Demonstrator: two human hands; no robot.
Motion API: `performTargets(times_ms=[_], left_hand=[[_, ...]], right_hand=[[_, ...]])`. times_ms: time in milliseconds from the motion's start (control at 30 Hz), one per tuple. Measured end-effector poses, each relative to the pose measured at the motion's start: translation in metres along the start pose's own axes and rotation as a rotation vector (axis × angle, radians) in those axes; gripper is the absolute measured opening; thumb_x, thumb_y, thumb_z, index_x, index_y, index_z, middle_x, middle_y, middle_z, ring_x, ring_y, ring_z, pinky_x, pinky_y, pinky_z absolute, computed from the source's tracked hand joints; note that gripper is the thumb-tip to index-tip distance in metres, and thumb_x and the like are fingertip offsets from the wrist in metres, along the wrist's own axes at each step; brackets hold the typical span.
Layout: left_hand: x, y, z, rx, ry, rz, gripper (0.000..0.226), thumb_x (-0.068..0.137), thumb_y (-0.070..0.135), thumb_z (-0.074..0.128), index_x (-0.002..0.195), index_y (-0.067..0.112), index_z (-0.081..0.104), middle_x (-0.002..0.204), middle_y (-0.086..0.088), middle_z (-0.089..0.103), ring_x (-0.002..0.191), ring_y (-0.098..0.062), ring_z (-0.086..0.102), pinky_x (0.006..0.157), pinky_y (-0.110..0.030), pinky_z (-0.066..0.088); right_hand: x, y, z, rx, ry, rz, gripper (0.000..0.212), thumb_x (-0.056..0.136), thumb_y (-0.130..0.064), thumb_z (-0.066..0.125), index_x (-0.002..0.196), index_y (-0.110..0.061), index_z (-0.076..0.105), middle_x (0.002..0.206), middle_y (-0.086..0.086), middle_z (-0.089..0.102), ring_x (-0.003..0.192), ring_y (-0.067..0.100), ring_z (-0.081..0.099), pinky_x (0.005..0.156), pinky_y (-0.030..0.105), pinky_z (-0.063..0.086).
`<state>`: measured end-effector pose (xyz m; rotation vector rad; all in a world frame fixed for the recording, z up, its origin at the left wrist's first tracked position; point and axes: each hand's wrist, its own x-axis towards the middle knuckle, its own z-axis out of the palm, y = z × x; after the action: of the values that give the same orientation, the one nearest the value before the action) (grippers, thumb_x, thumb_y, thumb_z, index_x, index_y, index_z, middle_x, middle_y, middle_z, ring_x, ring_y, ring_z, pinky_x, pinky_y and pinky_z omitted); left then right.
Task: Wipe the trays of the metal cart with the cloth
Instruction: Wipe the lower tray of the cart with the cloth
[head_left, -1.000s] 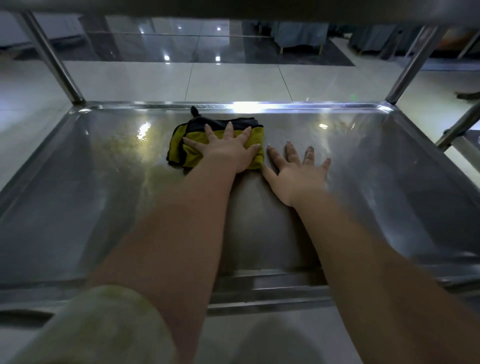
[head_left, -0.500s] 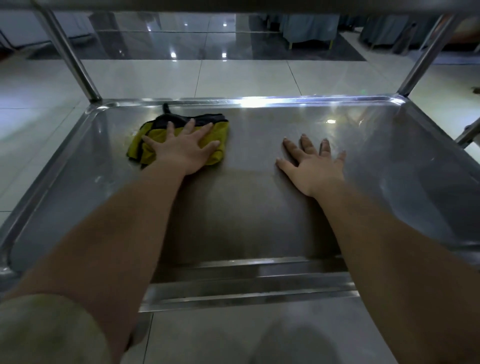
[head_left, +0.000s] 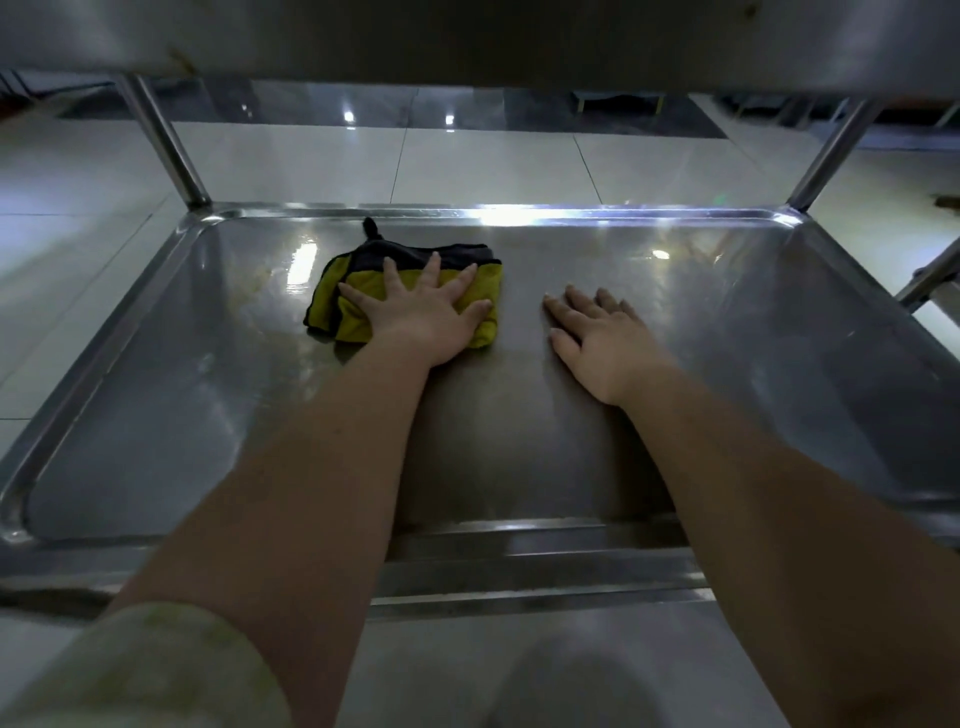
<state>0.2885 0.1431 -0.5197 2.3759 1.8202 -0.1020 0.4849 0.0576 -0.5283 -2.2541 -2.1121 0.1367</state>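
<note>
Steel cart tray (head_left: 156, 415) fills mid-frame, its yellow-and-black cloth (head_left: 327, 306) left of centre pressed under the left hand (head_left: 426, 322), fingers straight and spread, right hand (head_left: 605, 348) lying flat with fingers released just beside it on bare metal, raised rim (head_left: 519, 213) and pale floor tiles (head_left: 493, 166) beyond.

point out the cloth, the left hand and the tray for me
cloth (head_left: 326, 304), head view, on its yellow left part
left hand (head_left: 423, 325), head view, on the back of the hand, pressed flat on the cloth
tray (head_left: 571, 213), head view, on its bright far rim
</note>
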Motion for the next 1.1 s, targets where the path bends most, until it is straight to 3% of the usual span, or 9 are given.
performTargets(times_ms=[133,233,500,733,933,1100], left_hand=[[-0.002,-0.002,0.001,-0.001,0.015,-0.017,0.062,0.089,0.078,0.011,0.147,0.06,-0.004,0.164,0.01,-0.008,0.148,-0.04,-0.015,0.098,-0.084,-0.008],[-0.004,0.0,0.0,-0.005,0.018,-0.022,0.063,0.089,0.078,0.012,0.147,0.059,-0.004,0.164,0.009,-0.008,0.148,-0.04,-0.015,0.098,-0.083,-0.008],[-0.006,-0.018,-0.007,-0.041,0.014,0.035,0.067,0.089,0.079,0.017,0.15,0.056,0.002,0.164,0.01,-0.005,0.149,-0.035,-0.011,0.101,-0.081,-0.008],[-0.017,-0.111,-0.012,-0.012,-0.002,-0.107,0.068,0.088,0.08,0.016,0.149,0.057,-0.002,0.164,0.012,-0.007,0.15,-0.029,-0.01,0.108,-0.076,-0.001],[-0.011,-0.08,-0.017,0.075,0.004,-0.029,0.07,0.089,0.078,0.013,0.151,0.051,-0.004,0.165,0.005,-0.008,0.149,-0.036,-0.014,0.106,-0.073,-0.014],[0.008,-0.05,-0.019,-0.024,-0.063,0.023,0.073,0.088,0.08,0.018,0.151,0.051,-0.004,0.164,0.003,-0.012,0.149,-0.033,-0.016,0.107,-0.075,-0.009]], right_hand=[[0.009,-0.02,-0.007,0.014,-0.123,0.159,0.062,0.1,-0.057,0.023,0.156,-0.036,0.008,0.165,-0.004,0.003,0.151,0.032,0.005,0.121,0.048,0.006],[0.003,-0.04,0.002,0.023,-0.114,0.241,0.067,0.098,-0.064,0.014,0.156,-0.035,-0.002,0.165,-0.002,-0.007,0.15,0.037,-0.005,0.119,0.055,-0.003],[-0.001,-0.038,0.006,0.026,-0.072,0.193,0.059,0.098,-0.063,0.011,0.153,-0.047,-0.004,0.164,-0.007,-0.009,0.149,0.038,-0.009,0.118,0.058,-0.006],[-0.004,-0.048,0.003,-0.012,-0.088,0.191,0.059,0.097,-0.065,0.011,0.152,-0.049,-0.003,0.164,-0.012,-0.007,0.148,0.042,-0.01,0.116,0.063,-0.007],[-0.011,-0.053,0.0,-0.04,-0.085,0.199,0.06,0.098,-0.064,0.009,0.153,-0.046,-0.005,0.164,-0.009,-0.008,0.149,0.041,-0.009,0.117,0.062,-0.005],[-0.011,-0.052,0.0,-0.052,-0.092,0.166,0.056,0.099,-0.061,0.01,0.152,-0.049,-0.006,0.164,-0.012,-0.009,0.15,0.036,-0.009,0.115,0.066,-0.004]])
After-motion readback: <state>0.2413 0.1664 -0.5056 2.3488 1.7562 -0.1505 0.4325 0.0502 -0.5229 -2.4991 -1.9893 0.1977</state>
